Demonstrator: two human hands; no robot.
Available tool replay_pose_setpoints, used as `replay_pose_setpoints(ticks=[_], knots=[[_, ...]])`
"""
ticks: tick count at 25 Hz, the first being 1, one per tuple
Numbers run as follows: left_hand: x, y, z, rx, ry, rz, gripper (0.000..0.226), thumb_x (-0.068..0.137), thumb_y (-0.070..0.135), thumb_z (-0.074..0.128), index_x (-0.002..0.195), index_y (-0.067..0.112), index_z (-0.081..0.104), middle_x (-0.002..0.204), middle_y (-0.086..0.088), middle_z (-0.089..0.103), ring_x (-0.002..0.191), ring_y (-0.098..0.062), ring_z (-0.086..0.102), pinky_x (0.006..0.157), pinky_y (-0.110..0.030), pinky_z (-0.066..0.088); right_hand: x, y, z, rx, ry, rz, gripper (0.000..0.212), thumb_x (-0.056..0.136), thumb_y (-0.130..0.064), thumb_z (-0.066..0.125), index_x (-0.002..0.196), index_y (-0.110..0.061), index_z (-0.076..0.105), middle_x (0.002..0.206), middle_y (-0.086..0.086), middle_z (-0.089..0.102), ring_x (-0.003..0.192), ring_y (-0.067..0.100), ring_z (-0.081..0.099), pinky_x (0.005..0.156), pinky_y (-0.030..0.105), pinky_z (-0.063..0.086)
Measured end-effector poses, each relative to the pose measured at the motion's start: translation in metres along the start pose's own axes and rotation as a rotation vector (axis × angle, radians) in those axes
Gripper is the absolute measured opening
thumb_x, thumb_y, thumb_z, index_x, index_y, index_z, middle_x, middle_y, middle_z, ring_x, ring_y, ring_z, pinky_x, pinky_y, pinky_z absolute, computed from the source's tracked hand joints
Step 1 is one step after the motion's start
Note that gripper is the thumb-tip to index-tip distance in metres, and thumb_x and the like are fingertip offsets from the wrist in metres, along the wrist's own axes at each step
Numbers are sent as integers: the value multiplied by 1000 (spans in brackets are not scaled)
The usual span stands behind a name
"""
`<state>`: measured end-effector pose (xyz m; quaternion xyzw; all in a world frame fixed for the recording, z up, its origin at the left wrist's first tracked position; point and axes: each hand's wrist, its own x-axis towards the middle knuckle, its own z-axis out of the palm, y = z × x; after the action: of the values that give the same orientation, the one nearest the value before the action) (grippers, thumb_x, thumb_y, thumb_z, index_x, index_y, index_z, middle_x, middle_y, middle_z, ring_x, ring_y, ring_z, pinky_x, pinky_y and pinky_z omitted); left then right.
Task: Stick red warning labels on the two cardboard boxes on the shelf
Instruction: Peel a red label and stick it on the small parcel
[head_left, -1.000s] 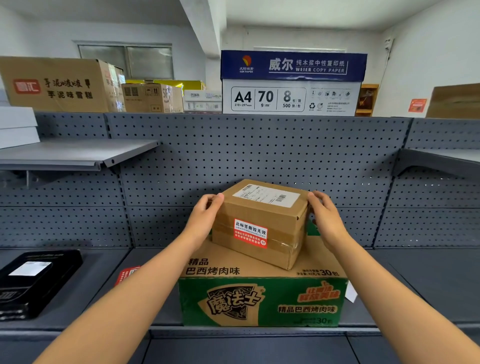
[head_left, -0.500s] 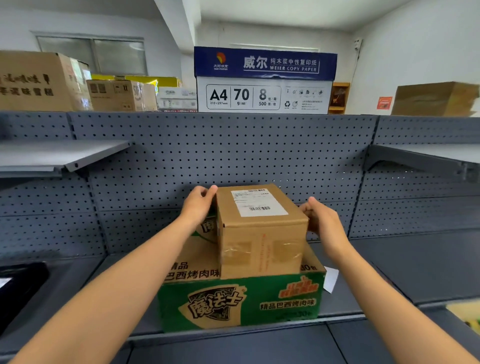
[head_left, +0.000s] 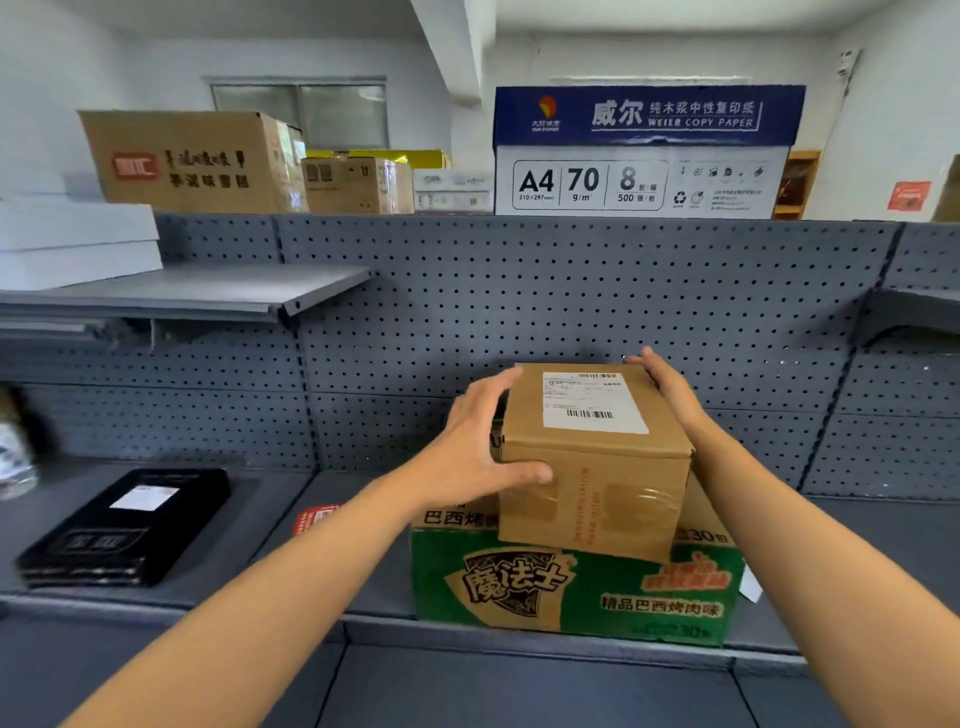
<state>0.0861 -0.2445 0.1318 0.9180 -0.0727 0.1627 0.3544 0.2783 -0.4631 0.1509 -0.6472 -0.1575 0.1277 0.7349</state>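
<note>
A small brown cardboard box with a white shipping label on top sits on a larger green and brown carton on the grey shelf. My left hand grips the small box's left side, thumb on its taped front face. My right hand holds its far right top corner. The face turned toward me shows clear tape and faint red print; the red warning label seen earlier is out of sight. A red label sheet lies on the shelf left of the carton, partly under my left forearm.
A black flat package lies on the shelf at left. A white paper slip pokes out right of the carton. Grey pegboard backs the shelf; an upper shelf juts out at left. Boxes and a copy paper carton stand on top.
Both hands have turned the small box on the carton, so the side with the red label faces away. The left thumb now lies on the front face.
</note>
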Motion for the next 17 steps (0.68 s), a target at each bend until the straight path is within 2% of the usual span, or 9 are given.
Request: replay_pose_setpoints(ticks=[1,3,5,6,7,10,12,15,17], knots=[[-1,-2,1,-5,36,-28,114,68,71,80,153,53,6,159,23,17,150,-12,17,120,-42,23,2,3,1,13,27,7,43,105,-50,45,127,-16,62,95,5,69,66,13,74,56,23,55],[0,-14,-7,-17,123,-98,115,65,73,80,153,50,10,157,16,23,148,-13,23,120,-42,26,2,8,-5,28,92,17,48,101,-57,49,118,-17,69,90,4,70,66,18,69,65,29,54],[3,-29,-16,-11,195,-173,106,68,70,78,153,43,20,150,9,33,140,-14,35,115,-40,34,0,11,-18,23,185,0,53,95,-63,52,120,-20,71,107,7,70,89,22,65,83,39,51],[5,-37,-18,-14,240,-222,97,73,65,78,151,38,26,144,6,40,133,-14,42,110,-38,39,-5,11,-25,14,227,-11,53,95,-63,52,121,-20,70,114,6,68,101,24,62,90,40,49],[10,-43,-18,-16,298,-279,84,79,59,77,146,32,34,135,4,47,124,-15,48,104,-35,43,-11,10,-31,8,252,-37,49,98,-59,50,115,-19,71,111,5,68,103,24,60,90,39,47],[29,-49,-12,-102,392,-454,33,97,42,66,116,16,56,113,-8,65,99,-21,63,83,-37,50,-25,11,-36,-90,193,-87,46,103,-50,46,83,-17,72,84,7,71,85,27,62,78,39,49],[38,-46,-9,-352,364,-486,22,105,32,54,108,13,64,115,-19,71,90,-25,68,83,-44,56,-32,15,-41,-215,135,-127,48,98,-55,50,81,-19,75,88,11,76,87,33,67,84,46,53],[33,-51,-14,-608,240,-406,35,103,48,53,124,23,65,129,-5,69,112,-24,68,100,-51,55,-45,13,-47,-336,84,-195,39,97,-52,55,93,-19,74,95,10,75,92,33,70,87,48,56],[28,-59,-14,-639,78,-362,55,91,70,56,134,37,60,140,7,62,131,-22,56,108,-54,49,-53,11,-45,-389,61,-234,29,101,-44,55,102,-18,70,100,5,74,94,25,71,83,38,60]])
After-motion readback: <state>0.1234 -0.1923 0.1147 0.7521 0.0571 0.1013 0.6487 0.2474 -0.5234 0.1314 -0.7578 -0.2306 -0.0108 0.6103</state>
